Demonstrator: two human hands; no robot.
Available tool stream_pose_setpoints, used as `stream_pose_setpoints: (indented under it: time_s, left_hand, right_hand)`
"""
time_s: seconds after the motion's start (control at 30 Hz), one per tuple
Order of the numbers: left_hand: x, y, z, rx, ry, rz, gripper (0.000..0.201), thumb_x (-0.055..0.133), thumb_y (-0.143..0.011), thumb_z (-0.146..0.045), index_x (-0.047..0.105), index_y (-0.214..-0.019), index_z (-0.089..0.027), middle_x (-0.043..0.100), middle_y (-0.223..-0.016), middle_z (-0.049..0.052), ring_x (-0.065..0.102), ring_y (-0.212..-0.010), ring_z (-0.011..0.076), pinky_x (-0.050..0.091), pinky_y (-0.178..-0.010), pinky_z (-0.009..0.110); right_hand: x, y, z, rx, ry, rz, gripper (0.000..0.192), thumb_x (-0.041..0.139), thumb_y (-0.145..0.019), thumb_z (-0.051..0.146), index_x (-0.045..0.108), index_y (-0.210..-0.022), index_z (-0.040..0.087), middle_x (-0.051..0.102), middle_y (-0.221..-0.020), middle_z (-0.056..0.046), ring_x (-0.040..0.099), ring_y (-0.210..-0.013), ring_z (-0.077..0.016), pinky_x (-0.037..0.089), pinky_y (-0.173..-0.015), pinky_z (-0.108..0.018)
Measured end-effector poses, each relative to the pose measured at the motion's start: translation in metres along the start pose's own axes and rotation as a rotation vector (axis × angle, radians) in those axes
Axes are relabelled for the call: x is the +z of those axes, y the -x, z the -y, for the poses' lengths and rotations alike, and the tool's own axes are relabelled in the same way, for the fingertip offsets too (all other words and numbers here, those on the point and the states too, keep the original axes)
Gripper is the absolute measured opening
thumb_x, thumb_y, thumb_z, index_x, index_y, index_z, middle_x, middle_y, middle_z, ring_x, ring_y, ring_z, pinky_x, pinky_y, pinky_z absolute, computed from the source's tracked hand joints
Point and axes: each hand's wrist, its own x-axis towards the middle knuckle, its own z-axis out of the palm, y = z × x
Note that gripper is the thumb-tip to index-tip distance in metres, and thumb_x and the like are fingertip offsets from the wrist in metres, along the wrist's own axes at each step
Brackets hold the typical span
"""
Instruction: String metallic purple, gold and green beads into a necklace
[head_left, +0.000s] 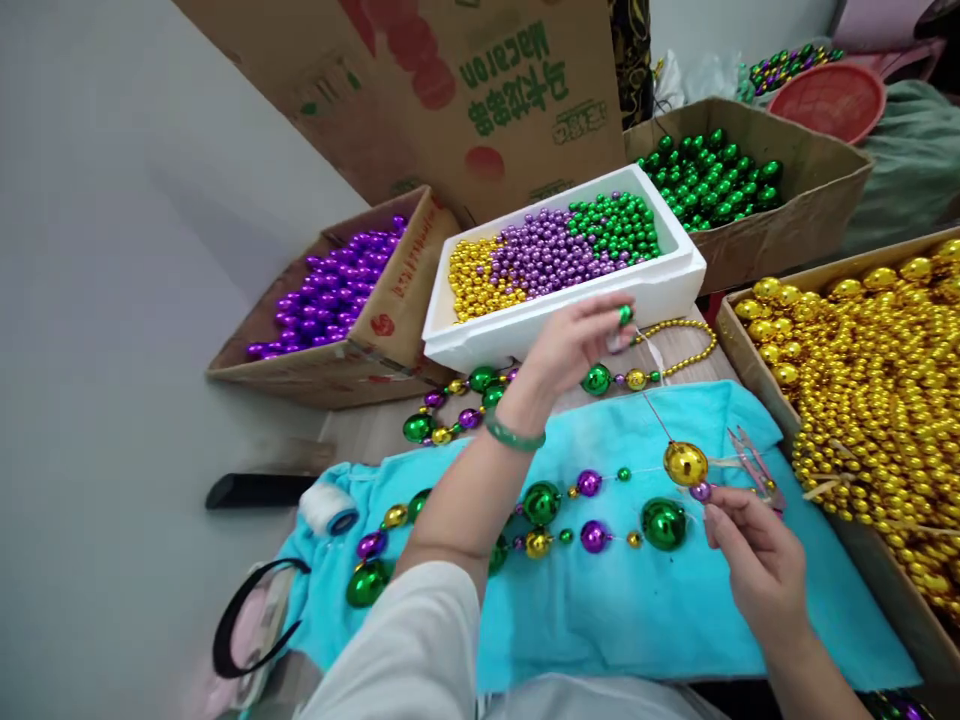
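My left hand (574, 345), with a green bangle (514, 432) at the wrist, is raised by the front edge of the white foam box (465, 343). Its fingertips pinch a small green bead (625, 315). Lower right, my right hand (761, 555) has thumb and finger closed on a small purple bead (700, 491), right against a gold ball bead (685, 464). A thin thread runs up from the gold bead. Under both hands lies a blue towel (600, 630) with strung beads, including a large green bead (664, 524). My left forearm hides part of the strand.
Cardboard boxes hold purple beads (337, 285), green beads (712, 180) and gold bead strands (885, 400). Small beads in three colours fill the foam box. Pink-handled snips (754, 465) lie right, a thread spool (328, 508) left. A finished-looking necklace (418, 428) lies behind the towel.
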Motion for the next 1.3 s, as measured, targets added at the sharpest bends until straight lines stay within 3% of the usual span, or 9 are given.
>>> stream_pose_setpoints:
  time_s: [0.07, 0.17, 0.27, 0.47, 0.8, 0.9, 1.03, 1.17, 1.3]
  left_hand:
    - [-0.006, 0.052, 0.009, -0.088, 0.280, -0.007, 0.025, 0.062, -0.081, -0.022, 0.069, -0.104, -0.016, 0.067, -0.097, 0.007, 0.062, -0.075, 0.0094, 0.051, -0.071, 0.024]
    - [-0.015, 0.099, 0.019, -0.135, 0.505, -0.117, 0.026, 0.070, -0.075, -0.022, 0.070, -0.100, -0.017, 0.068, -0.096, 0.006, 0.062, -0.072, 0.0082, 0.050, -0.066, 0.021]
    - [-0.023, 0.124, 0.021, -0.117, 0.594, -0.179, 0.025, 0.073, -0.073, -0.020, 0.070, -0.097, -0.018, 0.069, -0.093, 0.005, 0.062, -0.070, 0.0078, 0.051, -0.065, 0.020]
    - [-0.030, 0.157, 0.022, -0.080, 0.654, -0.193, 0.024, 0.075, -0.071, -0.019, 0.072, -0.095, -0.016, 0.071, -0.094, 0.006, 0.064, -0.070, 0.0077, 0.051, -0.064, 0.019]
    - [-0.039, 0.175, 0.025, -0.013, 0.600, -0.239, 0.026, 0.076, -0.070, -0.022, 0.073, -0.095, -0.017, 0.071, -0.094, 0.005, 0.063, -0.072, 0.0081, 0.050, -0.067, 0.020]
    - [-0.040, 0.177, 0.025, 0.010, 0.544, -0.256, 0.035, 0.076, -0.067, -0.020, 0.071, -0.102, -0.019, 0.069, -0.092, 0.003, 0.061, -0.073, 0.0087, 0.049, -0.067, 0.022]
    - [-0.043, 0.178, 0.021, 0.023, 0.534, -0.202, 0.053, 0.077, -0.065, -0.016, 0.064, -0.116, -0.023, 0.065, -0.090, 0.000, 0.057, -0.071, 0.0076, 0.045, -0.063, 0.021]
    - [-0.043, 0.177, 0.017, 0.016, 0.497, -0.131, 0.054, 0.077, -0.065, -0.017, 0.060, -0.116, -0.022, 0.063, -0.085, -0.001, 0.055, -0.067, 0.0070, 0.043, -0.060, 0.021]
    - [-0.030, 0.177, 0.021, -0.044, 0.399, -0.072, 0.052, 0.080, -0.062, -0.020, 0.061, -0.111, -0.019, 0.064, -0.083, 0.001, 0.056, -0.067, 0.0080, 0.044, -0.060, 0.021]
  right_hand:
    - [0.005, 0.009, 0.000, -0.005, 0.004, 0.037, 0.009, 0.059, -0.088, 0.024, 0.064, -0.094, 0.020, 0.056, -0.067, 0.001, 0.050, -0.057, -0.0099, 0.043, -0.052, -0.022]
    - [0.013, 0.024, 0.000, 0.018, 0.032, 0.098, 0.010, 0.060, -0.087, 0.025, 0.064, -0.095, 0.020, 0.055, -0.066, 0.001, 0.049, -0.056, -0.0101, 0.041, -0.051, -0.022]
    - [0.020, 0.035, 0.002, 0.039, 0.055, 0.121, 0.011, 0.061, -0.087, 0.028, 0.064, -0.094, 0.019, 0.054, -0.066, 0.000, 0.049, -0.056, -0.0106, 0.040, -0.049, -0.022]
    - [0.031, 0.047, 0.009, 0.043, 0.075, 0.164, 0.014, 0.061, -0.086, 0.031, 0.064, -0.093, 0.019, 0.053, -0.063, 0.001, 0.048, -0.055, -0.0105, 0.040, -0.049, -0.023]
    - [0.038, 0.051, 0.020, 0.035, 0.106, 0.182, 0.019, 0.065, -0.081, 0.034, 0.068, -0.089, 0.017, 0.060, -0.066, -0.003, 0.051, -0.055, -0.0118, 0.041, -0.046, -0.022]
    - [0.038, 0.051, 0.023, 0.040, 0.108, 0.182, 0.021, 0.064, -0.082, 0.035, 0.068, -0.089, 0.016, 0.060, -0.065, -0.003, 0.052, -0.054, -0.0120, 0.042, -0.046, -0.022]
    - [0.036, 0.049, 0.021, 0.070, 0.136, 0.211, 0.021, 0.063, -0.082, 0.037, 0.067, -0.087, 0.016, 0.060, -0.065, -0.002, 0.052, -0.054, -0.0116, 0.042, -0.047, -0.022]
    - [0.030, 0.046, 0.018, 0.069, 0.136, 0.240, 0.021, 0.063, -0.083, 0.036, 0.066, -0.088, 0.017, 0.059, -0.065, -0.002, 0.051, -0.054, -0.0113, 0.041, -0.047, -0.022]
    - [0.030, 0.043, 0.019, 0.069, 0.120, 0.246, 0.018, 0.061, -0.085, 0.034, 0.064, -0.089, 0.017, 0.056, -0.063, -0.001, 0.051, -0.056, -0.0110, 0.041, -0.049, -0.022]
